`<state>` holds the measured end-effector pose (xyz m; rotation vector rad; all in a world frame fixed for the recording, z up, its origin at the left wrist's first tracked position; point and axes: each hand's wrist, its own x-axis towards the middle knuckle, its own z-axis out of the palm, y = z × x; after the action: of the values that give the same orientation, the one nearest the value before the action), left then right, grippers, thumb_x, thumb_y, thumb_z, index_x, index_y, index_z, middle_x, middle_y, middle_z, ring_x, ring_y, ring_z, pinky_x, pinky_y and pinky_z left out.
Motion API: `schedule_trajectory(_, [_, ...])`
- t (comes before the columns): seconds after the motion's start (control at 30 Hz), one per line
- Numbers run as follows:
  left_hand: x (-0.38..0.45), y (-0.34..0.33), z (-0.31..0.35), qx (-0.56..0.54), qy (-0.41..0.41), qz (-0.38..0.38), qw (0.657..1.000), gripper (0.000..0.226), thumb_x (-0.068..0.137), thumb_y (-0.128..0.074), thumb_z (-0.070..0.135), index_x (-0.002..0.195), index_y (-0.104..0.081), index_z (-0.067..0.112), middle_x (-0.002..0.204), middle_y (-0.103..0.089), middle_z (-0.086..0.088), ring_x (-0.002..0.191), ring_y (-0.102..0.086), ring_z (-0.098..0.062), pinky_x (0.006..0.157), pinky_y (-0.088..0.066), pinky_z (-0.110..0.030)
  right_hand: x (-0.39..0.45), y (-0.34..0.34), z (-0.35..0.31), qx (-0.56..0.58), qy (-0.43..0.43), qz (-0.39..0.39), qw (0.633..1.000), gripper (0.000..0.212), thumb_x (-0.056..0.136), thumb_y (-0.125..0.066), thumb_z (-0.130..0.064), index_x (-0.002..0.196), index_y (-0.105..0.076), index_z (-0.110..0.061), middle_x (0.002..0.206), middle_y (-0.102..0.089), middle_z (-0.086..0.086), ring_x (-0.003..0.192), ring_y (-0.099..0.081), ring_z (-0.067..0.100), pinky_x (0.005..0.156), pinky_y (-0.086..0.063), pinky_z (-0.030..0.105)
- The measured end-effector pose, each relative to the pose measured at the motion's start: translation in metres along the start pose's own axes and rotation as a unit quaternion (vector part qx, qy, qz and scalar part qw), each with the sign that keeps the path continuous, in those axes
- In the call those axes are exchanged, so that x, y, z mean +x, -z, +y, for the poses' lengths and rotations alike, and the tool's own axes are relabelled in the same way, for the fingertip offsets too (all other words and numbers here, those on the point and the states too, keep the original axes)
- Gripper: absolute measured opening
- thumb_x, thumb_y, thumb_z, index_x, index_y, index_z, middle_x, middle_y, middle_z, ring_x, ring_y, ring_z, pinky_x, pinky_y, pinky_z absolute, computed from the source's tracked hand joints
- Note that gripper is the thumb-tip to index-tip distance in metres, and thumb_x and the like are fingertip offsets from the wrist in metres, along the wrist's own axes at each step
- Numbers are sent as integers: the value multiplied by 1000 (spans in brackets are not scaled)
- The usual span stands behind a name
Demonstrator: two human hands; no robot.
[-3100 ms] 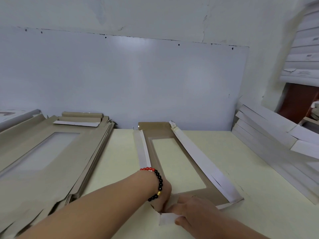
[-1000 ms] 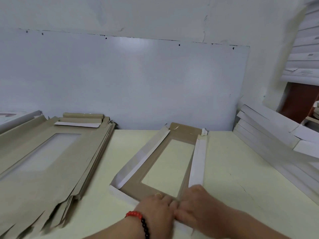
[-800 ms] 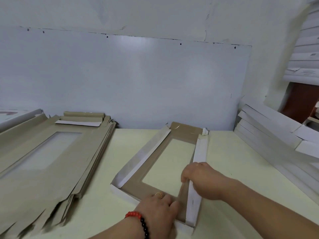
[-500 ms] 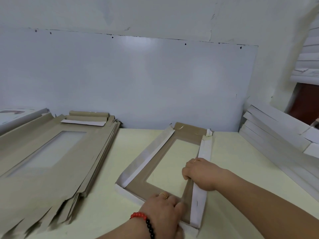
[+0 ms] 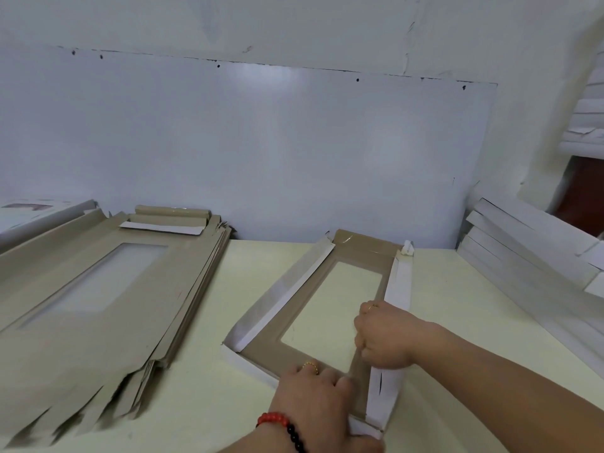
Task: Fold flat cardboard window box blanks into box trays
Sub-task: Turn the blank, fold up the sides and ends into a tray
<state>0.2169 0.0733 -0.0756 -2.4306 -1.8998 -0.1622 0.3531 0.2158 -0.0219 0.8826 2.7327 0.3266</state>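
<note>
A brown window box blank lies on the table's middle, its white side flaps partly raised. My left hand, with a red and black bead bracelet, is on the near end of the blank. Its fingers lie on the brown panel and its thumb is against the near white flap. Further along, my right hand grips the right side flap, fingers curled over its inner edge. The left side flap leans half up, untouched.
A thick stack of flat brown blanks covers the table's left side. White folded boxes lean in a pile at the right. A white board stands against the wall behind.
The blank was turned and its near end flap folded. My right hand left the near corner and slid up the right side flap, which it now grips. My left hand stayed at the near end.
</note>
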Motion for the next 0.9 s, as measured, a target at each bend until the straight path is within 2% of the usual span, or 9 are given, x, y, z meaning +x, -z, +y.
schedule_trajectory(0.1, [-1,3,1,-5,3,8,1000,95,58,-13,79,125,-49,22,130,-54,0,115,-47,-26,91,-30,-37,-10,5,-18,16,31,-16,999,32,85,-42,-30,90,-66,-9,95,-60,12,100,-42,24,87,-25,27])
schedule_trajectory(0.2, [-3,3,1,-15,0,5,1000,86,62,-16,79,119,-50,24,124,-55,2,115,-45,-25,92,-30,-38,-24,11,-36,32,95,-29,995,29,86,-43,-27,79,-63,-7,84,-59,11,95,-41,24,97,-29,34])
schedule_trajectory(0.27, [-6,1,0,-7,-5,13,1000,82,64,-18,81,114,-51,25,121,-55,3,114,-45,-25,92,-30,-38,-33,13,-44,29,116,-30,992,32,90,-42,-28,76,-59,-5,85,-57,11,94,-41,25,97,-29,37])
schedule_trajectory(0.4, [-10,-3,-2,9,-13,46,999,78,68,-20,81,108,-52,23,115,-56,2,110,-47,-25,86,-28,-37,-46,19,-49,24,122,-51,991,27,89,-42,-23,76,-61,-8,87,-58,11,95,-41,24,89,-28,36])
schedule_trajectory(0.57, [-13,5,2,9,-26,59,998,79,68,-19,82,109,-53,24,116,-56,3,111,-47,-22,86,-29,-36,-45,23,-50,69,121,-105,985,21,84,-47,-17,84,-68,-18,95,-63,7,104,-40,22,96,-28,37])
schedule_trajectory(0.67, [-17,12,-1,-4,-55,89,994,53,72,-37,76,86,-65,34,84,-62,13,83,-62,-12,70,-44,-23,-43,23,-50,69,108,-131,983,19,86,-47,-23,88,-64,-14,98,-62,9,106,-39,23,95,-30,38])
schedule_trajectory(0.73, [-20,13,-3,-7,-127,110,986,31,69,-57,70,77,-68,42,69,-56,19,67,-60,-2,56,-41,-13,-43,23,-49,84,96,-141,982,19,88,-48,-27,88,-62,-13,99,-62,10,106,-37,22,90,-29,34])
schedule_trajectory(0.8, [-21,14,-5,-2,-169,120,978,22,61,-73,62,76,-69,48,67,-55,20,67,-58,2,55,-39,-12,-45,24,-48,110,87,-146,979,15,86,-50,-26,85,-63,-20,98,-63,7,106,-36,19,87,-28,30])
schedule_trajectory(0.9, [-22,19,-2,-9,-171,85,982,25,53,-78,59,75,-69,54,67,-56,25,66,-58,6,56,-39,-9,-47,26,-49,122,90,-143,978,13,85,-50,-24,75,-59,-24,91,-65,4,102,-39,16,90,-29,28])
